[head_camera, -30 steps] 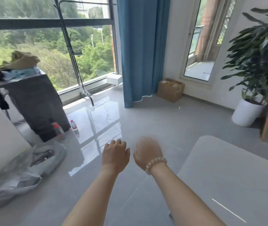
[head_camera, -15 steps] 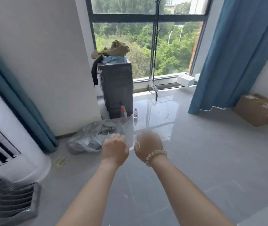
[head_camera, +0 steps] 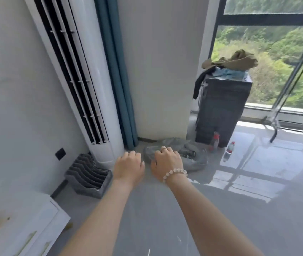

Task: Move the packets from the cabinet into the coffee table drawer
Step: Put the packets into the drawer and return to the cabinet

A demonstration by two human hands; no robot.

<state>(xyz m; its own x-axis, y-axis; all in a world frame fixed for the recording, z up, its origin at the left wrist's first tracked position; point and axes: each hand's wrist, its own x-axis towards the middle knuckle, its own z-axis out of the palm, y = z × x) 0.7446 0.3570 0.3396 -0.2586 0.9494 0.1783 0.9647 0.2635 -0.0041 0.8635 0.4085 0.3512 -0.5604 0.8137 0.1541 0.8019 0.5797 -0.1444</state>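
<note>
Left hand point(head_camera: 128, 166): fingers curled under into a loose fist, only knuckles and back showing, nothing seen in it. Right hand point(head_camera: 166, 163): same loose fist, nothing seen in it; ring point(head_camera: 164, 149) on one finger, pale bead bracelet point(head_camera: 174, 173) at the wrist. Hands side by side, narrow gap between, not touching; both forearms reach forward from the lower edge over the grey tiled floor point(head_camera: 239, 218). Packets: not in view. White cabinet point(head_camera: 17, 228): corner only, lower left, yellowish smears on its top, near edge cut by the frame; its front is not visible. Past the fingertips, a crumpled grey plastic bag point(head_camera: 193, 156) lies on the floor at the foot of the wall. Left of it, blue curtain point(head_camera: 117, 71) hangs beside a white tower air conditioner point(head_camera: 84, 80); a grey slotted rack point(head_camera: 89, 178) stands on the floor against the unit's base. Black wall socket point(head_camera: 60, 153) low on the left wall. Right of the bag: red-capped bottle point(head_camera: 215, 142) and small water bottle point(head_camera: 229, 151), just in front of a dark box stack point(head_camera: 220, 111) topped with piled clothes point(head_camera: 232, 61), by the window point(head_camera: 267, 61). Open floor runs from the forearms to the right, glossy near the glass.
</note>
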